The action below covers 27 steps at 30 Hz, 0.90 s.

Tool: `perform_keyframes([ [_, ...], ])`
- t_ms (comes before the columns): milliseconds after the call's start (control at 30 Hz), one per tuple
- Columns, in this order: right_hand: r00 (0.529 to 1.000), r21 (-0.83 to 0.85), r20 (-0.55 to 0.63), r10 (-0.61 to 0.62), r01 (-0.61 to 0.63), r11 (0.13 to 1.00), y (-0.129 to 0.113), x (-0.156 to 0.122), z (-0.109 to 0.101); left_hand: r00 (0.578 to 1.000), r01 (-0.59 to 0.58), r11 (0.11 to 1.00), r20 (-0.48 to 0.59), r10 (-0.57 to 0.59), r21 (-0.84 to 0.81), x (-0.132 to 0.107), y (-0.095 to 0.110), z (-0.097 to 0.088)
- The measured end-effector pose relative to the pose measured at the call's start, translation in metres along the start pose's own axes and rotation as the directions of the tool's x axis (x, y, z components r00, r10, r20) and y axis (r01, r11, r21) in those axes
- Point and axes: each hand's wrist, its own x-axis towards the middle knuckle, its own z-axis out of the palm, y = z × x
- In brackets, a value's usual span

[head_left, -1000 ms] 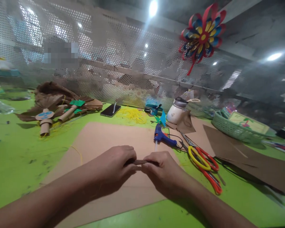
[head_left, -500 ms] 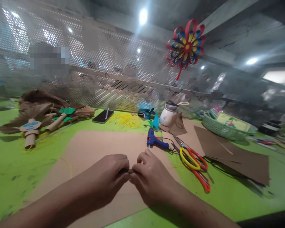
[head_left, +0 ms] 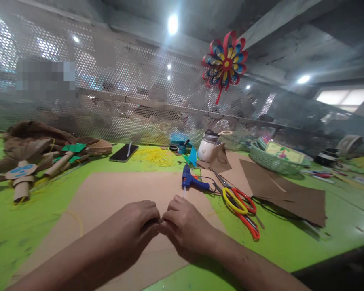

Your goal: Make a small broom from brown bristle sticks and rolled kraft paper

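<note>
My left hand (head_left: pixel 138 221) and my right hand (head_left: pixel 186 224) meet fingertip to fingertip above a large sheet of tan paper (head_left: pixel 115 190). Both are closed in a pinch on a thin brown paper strip (head_left: pixel 161 220). Only a sliver of the strip shows between the fingers; the rest is hidden. Just beyond my right hand lies a blue glue gun (head_left: pixel 195 183), its clear glue stick pointing toward my fingers. Right of it rest scissors with yellow handles (head_left: pixel 234 201) and another pair with red-orange handles (head_left: pixel 249 224).
Paper dolls (head_left: pixel 22 182) and crumpled brown paper lie at left. Behind are a phone (head_left: pixel 124 152), yellow shreds (head_left: pixel 154 157) and a white bottle (head_left: pixel 208 147). Brown paper (head_left: pixel 294 198) and a green basket (head_left: pixel 276 161) sit at right. A perforated metal screen (head_left: pixel 124 101) backs the table.
The view has turned slightly right, so the table's things sit further left. My hands stay together with the paper strip pinched between them, the fingertips a little closer.
</note>
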Motion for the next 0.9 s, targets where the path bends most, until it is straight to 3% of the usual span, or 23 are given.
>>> perform_keyframes([
  [167,1.000,0.077,-0.001,0.031,-0.031,0.997,-0.002,-0.002,-0.008,0.999,-0.042,0.999,0.002,0.042,-0.021,0.000,-0.005,0.004],
  [300,0.986,0.190,-0.114,0.121,-0.098,0.977,0.000,-0.002,-0.017,1.000,-0.018,0.999,-0.019,0.017,-0.039,0.000,-0.007,0.004],
  [400,0.932,0.309,-0.234,0.278,-0.200,0.930,0.005,-0.001,-0.018,1.000,0.000,1.000,-0.017,-0.001,-0.028,0.001,-0.008,0.005],
  [500,0.872,0.438,-0.267,0.409,-0.268,0.858,0.009,0.000,-0.017,1.000,0.012,0.999,0.003,-0.011,-0.031,0.002,-0.009,0.005],
  [900,0.821,0.546,-0.274,0.501,-0.296,0.784,0.012,0.002,-0.015,0.998,0.014,1.000,0.057,-0.014,-0.002,0.006,-0.009,0.002],
])
